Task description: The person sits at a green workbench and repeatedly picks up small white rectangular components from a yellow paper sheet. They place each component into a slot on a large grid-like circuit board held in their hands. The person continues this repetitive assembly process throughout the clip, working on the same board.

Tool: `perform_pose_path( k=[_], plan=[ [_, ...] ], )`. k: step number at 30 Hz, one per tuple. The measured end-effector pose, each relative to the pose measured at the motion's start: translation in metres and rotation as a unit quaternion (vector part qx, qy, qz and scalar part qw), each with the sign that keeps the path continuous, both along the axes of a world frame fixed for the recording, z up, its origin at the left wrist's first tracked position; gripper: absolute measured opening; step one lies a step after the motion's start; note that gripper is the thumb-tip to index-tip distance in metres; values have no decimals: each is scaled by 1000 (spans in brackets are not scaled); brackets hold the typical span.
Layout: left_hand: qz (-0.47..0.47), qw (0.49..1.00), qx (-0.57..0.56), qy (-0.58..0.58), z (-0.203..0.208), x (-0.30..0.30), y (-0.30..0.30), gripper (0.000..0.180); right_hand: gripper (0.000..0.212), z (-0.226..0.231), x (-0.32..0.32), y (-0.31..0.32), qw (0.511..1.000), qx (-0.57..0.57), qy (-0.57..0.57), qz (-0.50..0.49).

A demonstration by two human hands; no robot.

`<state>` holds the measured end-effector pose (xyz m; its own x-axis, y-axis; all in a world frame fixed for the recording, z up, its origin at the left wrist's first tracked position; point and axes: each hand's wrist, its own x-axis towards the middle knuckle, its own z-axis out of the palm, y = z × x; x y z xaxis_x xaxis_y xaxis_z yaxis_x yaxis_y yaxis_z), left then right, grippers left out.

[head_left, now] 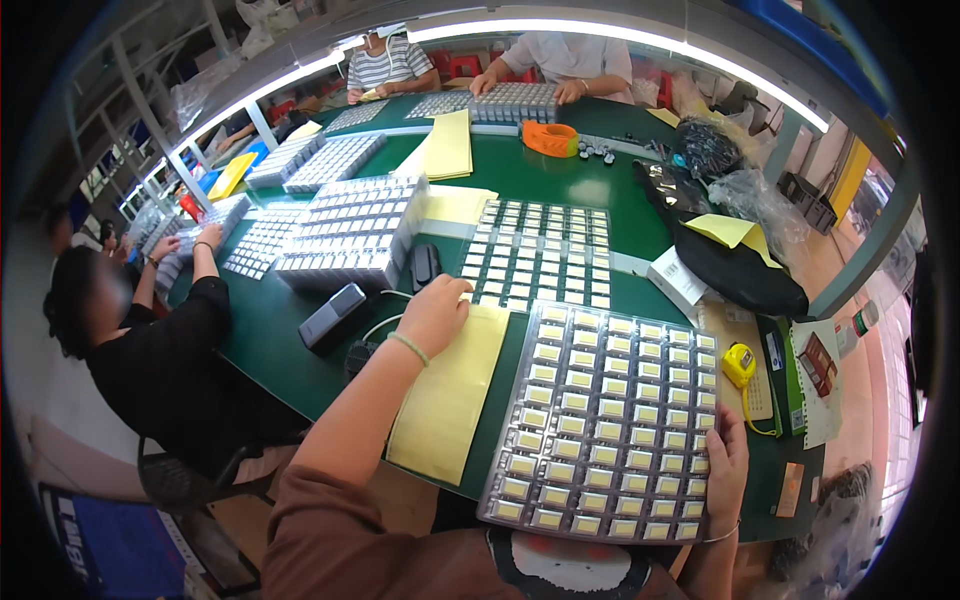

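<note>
Close to my body, a clear plastic tray (612, 420) carries rows of small pieces with pale yellow faces. My right hand (727, 470) grips its right edge, thumb on top. My left hand (436, 315) is closed, fingers bent and pressed together, at the top of a yellow paper sheet (450, 400) and beside the lower left corner of a second filled tray (540, 250). Whatever those fingertips hold, if anything, is hidden. The second tray lies flat on the green table (560, 190), beyond the near one.
A tall tray stack (355, 235), a grey power bank (333, 317) and a dark device (425, 266) stand left. On the right lie a yellow tape measure (739, 365), a white box (683, 281) and a black bag (735, 265). Co-workers sit at the left and far sides.
</note>
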<state>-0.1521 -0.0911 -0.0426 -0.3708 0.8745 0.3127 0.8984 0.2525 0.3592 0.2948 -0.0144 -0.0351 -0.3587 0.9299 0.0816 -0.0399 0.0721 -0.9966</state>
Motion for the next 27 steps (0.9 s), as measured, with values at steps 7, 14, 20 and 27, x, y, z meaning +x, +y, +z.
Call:
perform_pose_path(
  k=[7,14,20,27],
  plan=[
    [72,993,-77,47,1,5,-1,30,41,-1,1,2,1000,-4,-6,8],
    [93,994,-56,33,-5,11,-7,43,42,-3,3,2,1000,-2,-1,8],
    [123,985,-121,13,2,8,10,52,41,0,3,1,1000,-13,1,2],
    [77,993,-7,85,-1,8,12,48,44,6,6,0,999,-22,-31,9]
  ],
)
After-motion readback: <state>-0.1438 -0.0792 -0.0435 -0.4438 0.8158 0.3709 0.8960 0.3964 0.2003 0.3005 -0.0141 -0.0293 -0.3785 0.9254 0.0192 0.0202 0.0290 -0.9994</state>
